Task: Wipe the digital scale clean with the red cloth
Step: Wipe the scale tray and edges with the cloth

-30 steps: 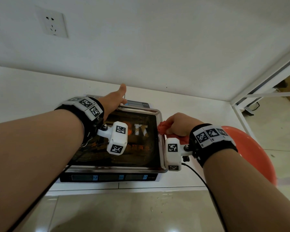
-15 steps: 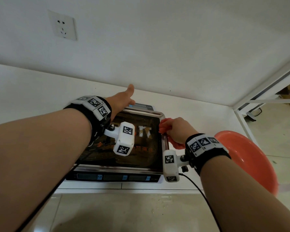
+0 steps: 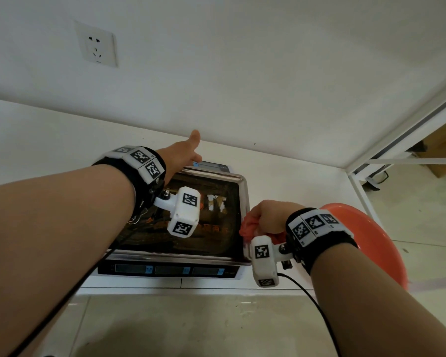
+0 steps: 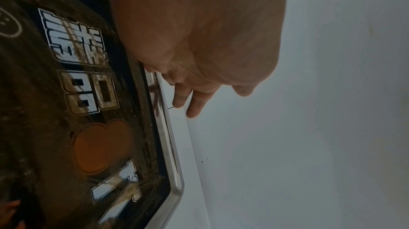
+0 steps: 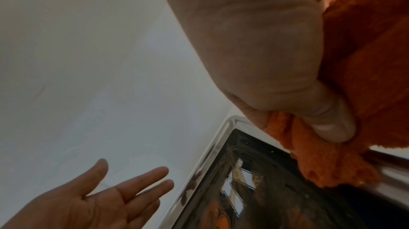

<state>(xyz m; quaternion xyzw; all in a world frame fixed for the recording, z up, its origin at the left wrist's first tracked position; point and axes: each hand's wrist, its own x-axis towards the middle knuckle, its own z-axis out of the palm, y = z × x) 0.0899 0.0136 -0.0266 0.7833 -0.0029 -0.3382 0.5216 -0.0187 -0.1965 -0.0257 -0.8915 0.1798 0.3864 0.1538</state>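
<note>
- Scale (image 3: 180, 228): sits on the white tabletop (image 3: 294, 181), its near display panel at 6 o'clock by the tabletop edge. The dark printed platter with its steel rim faces up, so every edge is open to wiping.
- Right hand (image 3: 271, 217): at the platter's 3 o'clock rim. Its grip is closed around the cloth (image 3: 249, 226), thumb clamping a bunched fold. Judged reason: a wad pressed on the rim rubs harder than a loose sheet.
- Cloth: red-orange, fuzzy, touching the steel rim in the right wrist view; most of it is hidden inside the fist.
- Left hand (image 3: 183, 154): at the 11 o'clock far corner, fingers straight, holding nothing. Whether it touches the scale cannot be told; likely placed to steady it.
- Basin (image 3: 371, 243): orange, at 3 o'clock beyond the right wrist.
- Step judged: rim wipe under way; platter centre looks smeared.
</note>
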